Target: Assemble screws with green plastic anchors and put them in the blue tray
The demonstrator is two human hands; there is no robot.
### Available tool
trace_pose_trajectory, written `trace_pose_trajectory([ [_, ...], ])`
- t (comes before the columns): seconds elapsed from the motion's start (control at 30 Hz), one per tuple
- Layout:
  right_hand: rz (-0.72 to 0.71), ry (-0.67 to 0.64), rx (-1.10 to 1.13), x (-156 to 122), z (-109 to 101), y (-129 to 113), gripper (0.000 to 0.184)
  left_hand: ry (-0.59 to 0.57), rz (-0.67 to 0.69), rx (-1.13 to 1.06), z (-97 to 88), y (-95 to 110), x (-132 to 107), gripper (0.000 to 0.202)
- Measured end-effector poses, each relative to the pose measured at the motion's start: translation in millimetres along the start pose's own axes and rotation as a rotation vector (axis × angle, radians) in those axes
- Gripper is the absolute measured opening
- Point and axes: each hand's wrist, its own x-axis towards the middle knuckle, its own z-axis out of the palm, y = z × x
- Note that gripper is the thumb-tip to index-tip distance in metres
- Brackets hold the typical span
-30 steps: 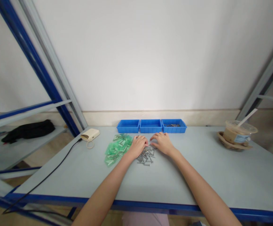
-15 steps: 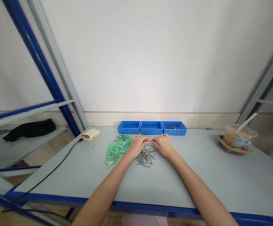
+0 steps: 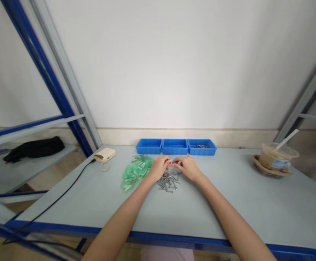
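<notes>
Over the far side of a pile of metal screws (image 3: 169, 180), my two hands are close together, fingertips almost meeting. My left hand (image 3: 159, 168) is closed in a pinch on a small whitish piece, which looks like a plastic wall plug. Thumb and fingers of my right hand (image 3: 186, 166) pinch a thin small part that looks like a screw; fingers hide most of it. Left of my left hand lies a green plastic bag (image 3: 136, 172) with many whitish pieces in it.
Behind my hands stand three blue bins: a left bin (image 3: 149, 148), a middle bin (image 3: 175, 148) and a right bin (image 3: 202, 149) holding metal parts. A cream device (image 3: 106, 154) with a black cable is at left. A lidded cup (image 3: 277, 156) rests in a cardboard holder at right.
My hands have drawn slightly closer together, and the thin pale part spanning the gap between them shows less. The pile, bag and bins stay put.
</notes>
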Motion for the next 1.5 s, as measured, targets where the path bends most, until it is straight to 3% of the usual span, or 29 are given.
trace_pose_trajectory([
  [0.1,0.016,0.023,0.000,0.6,0.3,1.5,0.019,0.009,-0.019,-0.035,-1.0,0.8,-0.3,0.027],
  [0.3,0.020,0.018,-0.065,1.0,0.3,4.1,0.024,-0.079,-0.011,-0.144,-3.4,2.6,-0.5,0.025],
  [0.53,-0.052,-0.004,-0.095,1.5,4.1,4.4,0.017,-0.063,-0.005,-0.076,0.0,-0.1,-0.5,0.038],
  [0.7,-0.054,-0.013,-0.149,1.8,4.3,5.2,0.024,-0.070,-0.024,-0.092,2.1,-2.5,-1.2,0.034],
  [1.1,-0.081,-0.016,-0.108,-0.3,6.6,1.7,0.014,-0.020,-0.073,-0.080,0.2,-3.7,-0.8,0.036],
  [1.37,-0.040,-0.009,-0.164,1.3,3.0,0.7,0.030,-0.061,-0.032,-0.139,-2.6,-1.5,-0.8,0.024],
  [1.5,-0.049,-0.021,-0.158,0.6,4.0,3.2,0.029,-0.078,-0.057,-0.124,-3.6,1.0,-2.2,0.023],
])
